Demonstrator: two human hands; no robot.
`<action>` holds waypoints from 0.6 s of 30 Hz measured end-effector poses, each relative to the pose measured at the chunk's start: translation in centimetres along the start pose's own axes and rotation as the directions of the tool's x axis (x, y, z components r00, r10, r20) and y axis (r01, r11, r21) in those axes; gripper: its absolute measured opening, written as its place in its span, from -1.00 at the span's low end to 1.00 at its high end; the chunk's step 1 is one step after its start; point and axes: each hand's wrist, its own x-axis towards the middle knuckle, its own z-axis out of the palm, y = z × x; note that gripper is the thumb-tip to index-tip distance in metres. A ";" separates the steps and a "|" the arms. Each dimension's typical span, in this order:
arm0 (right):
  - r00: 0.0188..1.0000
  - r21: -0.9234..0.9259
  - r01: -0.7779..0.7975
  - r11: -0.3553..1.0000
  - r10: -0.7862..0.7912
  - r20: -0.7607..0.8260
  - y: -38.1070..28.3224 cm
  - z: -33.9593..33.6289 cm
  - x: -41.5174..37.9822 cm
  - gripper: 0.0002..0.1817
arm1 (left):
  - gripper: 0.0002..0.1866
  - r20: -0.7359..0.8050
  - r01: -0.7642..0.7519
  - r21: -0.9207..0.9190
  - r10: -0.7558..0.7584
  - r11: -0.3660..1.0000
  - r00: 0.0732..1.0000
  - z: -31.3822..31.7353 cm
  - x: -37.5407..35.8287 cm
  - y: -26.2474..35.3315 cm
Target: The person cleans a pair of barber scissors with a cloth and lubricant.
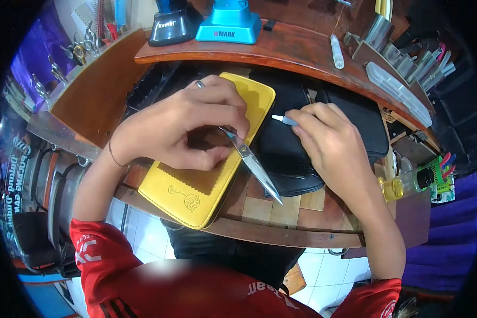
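My left hand [193, 122] is closed on a pair of scissors [253, 164]. Their silver blades look nearly together and point down to the right, above the table. A small dropper tube [288, 120] with a white nozzle is pinched in my right hand [328, 140]. The nozzle points left toward the scissors' pivot but stays apart from it. Beneath my left hand lies a yellow leather case [183, 199] with an embossed emblem and a brown zigzag-edged patch. Under my right hand is a black leather case [281, 146]. My fingers hide the scissors' handles and most of the tube.
A raised wooden shelf [281, 50] carries a blue WMARK stand [228, 24], a black Kemei stand [169, 26] and a white tube [337, 52]. At right are a clear plastic box [397, 93] and a small yellow-liquid bottle [392, 189]. Several scissors hang at far left.
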 end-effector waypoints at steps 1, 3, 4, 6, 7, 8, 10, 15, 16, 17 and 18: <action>1.000 -0.005 0.003 1.000 -0.003 -0.005 0.0 0.0 0.0 -0.75 | -0.68 -0.002 0.004 -0.003 -0.004 1.000 1.000 0.1 0.0 0.1; 1.000 -0.009 0.008 1.000 -0.008 -0.003 -0.1 0.1 0.0 -0.75 | -0.76 -0.012 0.013 0.028 -0.012 1.000 1.000 0.3 0.0 0.6; 1.000 -0.008 0.007 1.000 -0.007 -0.002 -0.1 0.1 0.0 -0.75 | -0.76 -0.015 0.015 0.025 -0.014 1.000 1.000 0.4 0.0 0.5; 1.000 -0.008 0.001 1.000 -0.001 0.002 0.0 0.0 0.1 -0.75 | -0.83 -0.028 -0.036 -0.007 0.036 0.999 0.999 0.7 0.0 0.1; 1.000 -0.012 0.007 1.000 -0.007 -0.003 0.0 0.0 0.1 -0.75 | -0.83 -0.027 -0.035 -0.012 0.035 0.999 0.999 0.8 0.0 0.2; 1.000 -0.014 0.012 1.000 -0.012 -0.010 0.0 0.0 0.1 -0.75 | -0.85 -0.034 -0.058 0.010 0.058 0.998 0.998 0.8 0.1 0.3; 1.000 -0.015 0.011 1.000 -0.011 -0.009 -0.1 0.1 0.1 -0.74 | -0.86 -0.039 -0.079 0.030 0.080 0.996 0.996 0.8 0.0 0.4; 1.000 -0.015 0.009 1.000 -0.009 -0.004 -0.2 0.1 0.2 -0.74 | -0.74 0.011 0.018 -0.108 -0.017 0.994 1.000 0.3 -0.2 0.6; 1.000 -0.015 0.003 1.000 -0.003 -0.004 -0.2 0.1 0.2 -0.74 | -0.71 -0.008 -0.005 -0.117 0.004 0.993 1.000 0.5 -0.2 0.4; 1.000 -0.014 -0.004 1.000 0.004 -0.003 -0.2 0.1 0.1 -0.75 | -0.71 -0.008 -0.002 -0.118 0.001 0.993 1.000 0.6 -0.2 0.3; 1.000 -0.010 -0.004 1.000 0.004 0.000 -0.2 0.1 0.1 -0.75 | -0.71 -0.011 -0.038 -0.114 0.037 0.993 0.999 0.7 -0.2 0.3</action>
